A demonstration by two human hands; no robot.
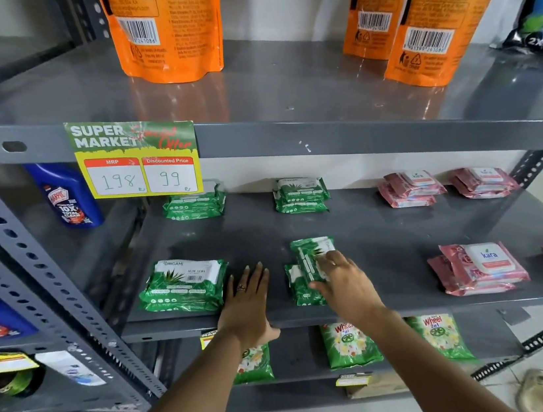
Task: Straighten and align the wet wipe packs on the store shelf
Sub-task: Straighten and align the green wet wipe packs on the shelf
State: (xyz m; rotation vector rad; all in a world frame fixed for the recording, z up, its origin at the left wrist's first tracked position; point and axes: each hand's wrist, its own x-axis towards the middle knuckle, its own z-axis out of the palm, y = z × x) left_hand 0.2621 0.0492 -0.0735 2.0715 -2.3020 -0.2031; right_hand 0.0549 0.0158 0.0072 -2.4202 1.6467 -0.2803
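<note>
Green wipe pack (311,259) sits pinched in your right hand (344,286), long axis running away from you, atop a second pack. Your left hand (247,298) lies flat, fingers spread, beside it on the grey shelf (389,242).

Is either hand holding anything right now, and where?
Right hand grips the top green wipe pack at its near end; left hand lies flat on the shelf, empty.

Both arms reach forward; left hand (249,304) lies flat, fingers spread, right hand (344,284) curls, gripping.
</note>
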